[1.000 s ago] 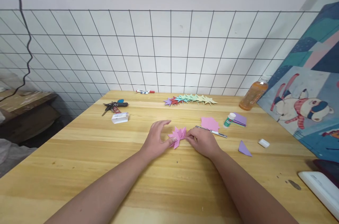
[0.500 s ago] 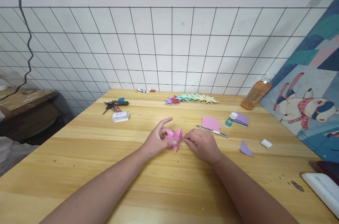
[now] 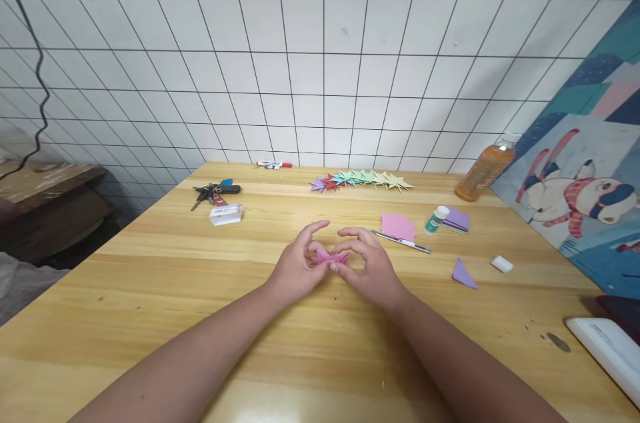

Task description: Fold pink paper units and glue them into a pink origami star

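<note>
Between my two hands is a pink folded-paper star [image 3: 331, 256], held just over the table and partly covered by fingers. My left hand [image 3: 296, 264] grips its left side, thumb in front and fingers curled behind. From the other side my right hand [image 3: 373, 268] pinches it, with the thumb at the front near the left thumb. Pink paper sheets [image 3: 399, 227] lie beyond my right hand, with a slim cutter or pen-like tool [image 3: 403, 242] along their near edge.
A row of coloured paper stars [image 3: 361, 180] lies near the wall. Rightward are a glue stick [image 3: 437, 219], purple paper sheets [image 3: 456, 218], a purple triangle [image 3: 464, 274], an eraser [image 3: 501, 264] and a bottle [image 3: 485, 170]. Leftward are keys [image 3: 216, 191], a white box [image 3: 226, 214] and markers [image 3: 274, 164].
My right hand has shifted left, from pinching one point of the pink star to holding its right side. The star now appears tilted flatter. The camera view has moved slightly.
</note>
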Motion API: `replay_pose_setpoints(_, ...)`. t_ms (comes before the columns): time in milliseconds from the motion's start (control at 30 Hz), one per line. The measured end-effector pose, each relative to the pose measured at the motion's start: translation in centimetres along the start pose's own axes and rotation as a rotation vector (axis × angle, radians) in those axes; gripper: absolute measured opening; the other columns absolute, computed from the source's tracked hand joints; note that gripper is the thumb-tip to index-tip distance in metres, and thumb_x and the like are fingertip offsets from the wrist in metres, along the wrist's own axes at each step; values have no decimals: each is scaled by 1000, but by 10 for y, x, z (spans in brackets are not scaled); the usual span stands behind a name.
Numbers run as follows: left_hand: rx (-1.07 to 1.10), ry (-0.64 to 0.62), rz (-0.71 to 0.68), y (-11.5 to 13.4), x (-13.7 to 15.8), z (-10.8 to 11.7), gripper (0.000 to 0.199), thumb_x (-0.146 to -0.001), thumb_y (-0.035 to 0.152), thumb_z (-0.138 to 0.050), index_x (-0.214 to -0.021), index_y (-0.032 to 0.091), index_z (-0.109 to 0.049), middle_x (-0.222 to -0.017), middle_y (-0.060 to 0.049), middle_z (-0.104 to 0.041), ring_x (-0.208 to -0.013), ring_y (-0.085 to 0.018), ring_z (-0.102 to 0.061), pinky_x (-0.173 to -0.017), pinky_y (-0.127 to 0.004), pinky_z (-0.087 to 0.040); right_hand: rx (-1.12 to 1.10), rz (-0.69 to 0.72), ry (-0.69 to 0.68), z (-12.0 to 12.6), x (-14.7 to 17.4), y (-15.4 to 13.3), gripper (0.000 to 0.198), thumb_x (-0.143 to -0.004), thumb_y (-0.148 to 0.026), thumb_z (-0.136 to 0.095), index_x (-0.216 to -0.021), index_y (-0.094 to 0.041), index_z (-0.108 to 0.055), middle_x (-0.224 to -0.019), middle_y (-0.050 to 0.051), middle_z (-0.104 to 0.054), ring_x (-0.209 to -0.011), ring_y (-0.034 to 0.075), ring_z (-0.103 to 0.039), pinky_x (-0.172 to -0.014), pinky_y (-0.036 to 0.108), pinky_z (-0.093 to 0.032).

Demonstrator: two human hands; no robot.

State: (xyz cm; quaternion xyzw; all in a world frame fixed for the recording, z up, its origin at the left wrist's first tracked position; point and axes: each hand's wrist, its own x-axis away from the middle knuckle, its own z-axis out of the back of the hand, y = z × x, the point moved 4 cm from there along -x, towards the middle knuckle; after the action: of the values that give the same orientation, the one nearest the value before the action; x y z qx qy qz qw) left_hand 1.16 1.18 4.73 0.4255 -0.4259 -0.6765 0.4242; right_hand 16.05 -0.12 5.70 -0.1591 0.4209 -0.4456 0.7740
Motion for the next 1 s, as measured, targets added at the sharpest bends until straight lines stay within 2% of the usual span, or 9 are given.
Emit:
replay_pose_setpoints(100, -86, 24, -38, 2, 2, 1, 63, -71, 23, -62, -129, 24, -38, -68, 3, -63, -69, -13, -63, -72, -27, -50, -108, -80, 12, -3, 0, 6, 2, -73, -26, -66, -74, -24, -67, -99, 4, -60, -98, 18, -54, -87, 34, -40)
replay_pose_setpoints(333, -184, -82, -88, 2, 2, -3, 59, -73, 25, -63, -127, 24, -42, -71, 1, -66, -77, -16, -63, -81, -31, -46, -345, -130, -54, -5, -1, 10, 14, -70, -19, -66, -58, -19, -58, -82, 3, -62, -82, 16, -59, -78, 30, -44)
replay_pose_setpoints(467, -43, -44, 10, -4, -1, -1, 64, -68, 28, -68, -127, 22, -41, -65, 2, -63, -68, -15, -62, -73, -29, -48, -388, -237, -153, -7, -2, 12, 5, -74, -24, -62, -72, -19, -64, -77, 1, -66, -78, 16, -60, -77, 30, -45)
replay_pose_setpoints(533, 58, -43, 56, -8, -3, 0, 69, -67, 28, -69, -129, 21, -38, -63, 3, -61, -63, -15, -62, -67, -27, -48, -365, -277, -164, -7, -2, 12, 17, -71, -26, -66, -88, -20, -65, -86, 2, -67, -83, 17, -60, -80, 32, -45)
replay_pose_setpoints(600, 110, -50, 75, -10, -5, 1, 72, -67, 28, -69, -130, 20, -35, -63, 3, -61, -61, -15, -62, -64, -27, -49, -350, -286, -144, -6, -3, 12, 28, -69, -27, -68, -96, -21, -65, -93, 3, -67, -87, 18, -60, -83, 33, -45)
replay_pose_setpoints(767, 54, -61, 69, -9, -3, -1, 68, -68, 31, -69, -128, 22, -38, -62, 4, -59, -61, -13, -60, -63, -24, -48, -294, -256, -110, -7, -2, 10, 8, -73, -28, -64, -74, -20, -67, -78, 3, -67, -78, 17, -60, -76, 30, -46)
replay_pose_setpoints(900, -5, -99, 36, -6, -1, -4, 62, -70, 28, -67, -126, 23, -40, -63, 4, -59, -65, -13, -60, -68, -26, -48, -301, -237, -123, -6, -2, 10, 11, -74, -26, -63, -65, -19, -63, -70, 2, -65, -71, 15, -59, -72, 29, -45)
replay_pose_setpoints(1000, 1, -136, 19, -5, 0, -5, 62, -69, 24, -67, -125, 23, -41, -70, 2, -63, -72, -15, -63, -75, -29, -47, -358, -273, -78, -2, -3, 13, 17, -73, -28, -63, -60, -18, -61, -69, 2, -64, -69, 15, -59, -71, 29, -45)
